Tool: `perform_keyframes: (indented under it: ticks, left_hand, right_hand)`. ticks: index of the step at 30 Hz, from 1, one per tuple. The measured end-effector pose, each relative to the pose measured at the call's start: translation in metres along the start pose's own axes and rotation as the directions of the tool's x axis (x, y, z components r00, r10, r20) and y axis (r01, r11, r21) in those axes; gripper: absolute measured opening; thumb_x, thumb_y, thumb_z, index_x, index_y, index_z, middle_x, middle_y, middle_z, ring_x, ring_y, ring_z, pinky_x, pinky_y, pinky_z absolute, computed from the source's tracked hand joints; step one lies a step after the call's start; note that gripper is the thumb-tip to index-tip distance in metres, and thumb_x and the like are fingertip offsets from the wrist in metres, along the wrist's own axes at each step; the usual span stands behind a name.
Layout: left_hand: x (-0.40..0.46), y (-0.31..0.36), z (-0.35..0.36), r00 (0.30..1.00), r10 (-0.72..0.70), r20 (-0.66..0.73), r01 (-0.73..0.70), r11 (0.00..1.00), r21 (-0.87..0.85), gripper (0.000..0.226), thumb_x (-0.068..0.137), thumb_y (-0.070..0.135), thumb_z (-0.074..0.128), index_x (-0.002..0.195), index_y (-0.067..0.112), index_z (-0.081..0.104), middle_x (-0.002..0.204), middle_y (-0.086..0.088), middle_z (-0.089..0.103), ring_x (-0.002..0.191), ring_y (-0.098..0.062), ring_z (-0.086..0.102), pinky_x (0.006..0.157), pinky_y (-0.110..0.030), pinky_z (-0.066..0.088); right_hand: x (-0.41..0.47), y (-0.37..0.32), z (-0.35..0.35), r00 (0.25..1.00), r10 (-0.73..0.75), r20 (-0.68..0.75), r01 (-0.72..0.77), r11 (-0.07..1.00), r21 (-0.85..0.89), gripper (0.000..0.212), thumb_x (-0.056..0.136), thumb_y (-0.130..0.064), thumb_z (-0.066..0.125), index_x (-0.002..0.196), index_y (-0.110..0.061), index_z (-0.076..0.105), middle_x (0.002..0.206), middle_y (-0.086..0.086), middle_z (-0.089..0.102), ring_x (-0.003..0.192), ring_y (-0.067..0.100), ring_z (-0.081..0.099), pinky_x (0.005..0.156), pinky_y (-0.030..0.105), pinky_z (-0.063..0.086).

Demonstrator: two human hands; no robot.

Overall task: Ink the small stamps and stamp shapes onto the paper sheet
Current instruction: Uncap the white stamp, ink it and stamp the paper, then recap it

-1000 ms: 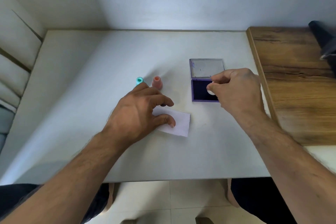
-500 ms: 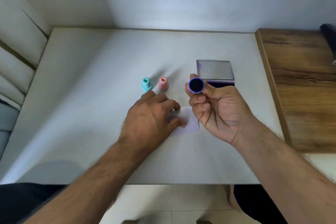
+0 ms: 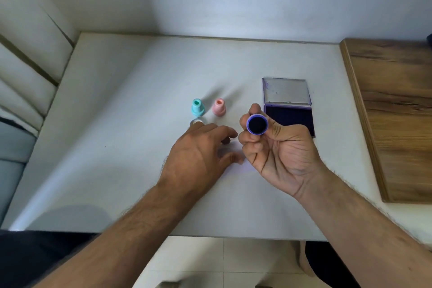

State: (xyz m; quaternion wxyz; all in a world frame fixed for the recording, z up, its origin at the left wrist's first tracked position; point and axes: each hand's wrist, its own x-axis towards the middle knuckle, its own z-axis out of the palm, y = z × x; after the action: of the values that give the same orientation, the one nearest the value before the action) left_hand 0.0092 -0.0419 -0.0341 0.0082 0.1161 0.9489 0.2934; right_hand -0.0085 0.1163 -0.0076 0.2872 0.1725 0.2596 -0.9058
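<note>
Stamp in hand: the right hand (image 3: 278, 149) is pinching a small purple stamp (image 3: 257, 125) between thumb and curled fingers, and the dark inked face is tilting up toward the camera, away from the table.
Stamp axis: the long axis is running roughly from the palm up toward the viewer, so the face is pointing the wrong way for printing; by my judgement the wrist is needing to roll it downward.
Paper sheet: the paper sheet (image 3: 236, 159) is lying below and just left of the right fingertips, mostly hidden and washed out against the white table (image 3: 131, 124).
Left hand: the left hand (image 3: 198, 159) is resting on the sheet with fingers spread and lightly bent, pinning it; it is gripping nothing.
Nearer hand: the right hand is hovering just beside the sheet's free edge, so the press is falling to it.
Ink pad: the open ink pad (image 3: 289, 117) is sitting behind the right fingers.
Other stamps: a teal stamp (image 3: 197, 107) and a pink stamp (image 3: 219, 107) are standing upright beyond the left fingertips.
</note>
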Motion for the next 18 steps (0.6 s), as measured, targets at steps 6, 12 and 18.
perform_keyframes:
  ticks: [6, 12, 18]
  left_hand:
    - [-0.005, -0.01, -0.005, 0.996, 0.082, 0.036, -0.084, 0.995, 0.056, 0.04, 0.072, 0.04, 0.081, 0.108, 0.024, 0.07, 0.093, 0.01, 0.07, 0.086, -0.015, 0.053, 0.073, -0.027, 0.048]
    - [-0.012, -0.026, -0.018, 0.999, 0.042, 0.028, -0.045, 0.992, 0.12, 0.048, 0.065, 0.053, 0.08, 0.103, 0.025, 0.072, 0.092, 0.006, 0.066, 0.084, -0.018, 0.055, 0.074, -0.021, 0.04]
    - [-0.018, -0.027, -0.032, 0.988, -0.128, 0.084, 0.123, 0.99, 0.067, 0.048, 0.063, 0.058, 0.08, 0.102, 0.033, 0.07, 0.095, 0.012, 0.062, 0.083, -0.011, 0.059, 0.075, -0.027, 0.049]
  right_hand:
    - [0.006, 0.006, -0.01, 0.99, -0.045, -0.135, 0.041, 0.999, -0.036, 0.022, 0.08, -0.003, 0.05, 0.093, -0.007, 0.067, 0.08, 0.01, 0.065, 0.055, 0.015, 0.053, 0.048, 0.022, 0.048]
    - [0.01, 0.011, -0.004, 0.971, -0.073, -0.227, 0.03, 0.982, -0.187, 0.02, 0.092, -0.003, 0.049, 0.1, -0.006, 0.068, 0.076, 0.007, 0.06, 0.057, 0.013, 0.053, 0.053, 0.02, 0.051]
    - [0.015, 0.021, -0.001, 0.947, -0.171, -0.271, 0.07, 0.935, -0.348, 0.022, 0.093, -0.01, 0.058, 0.111, -0.001, 0.067, 0.068, 0.003, 0.059, 0.057, 0.011, 0.052, 0.053, 0.02, 0.052]
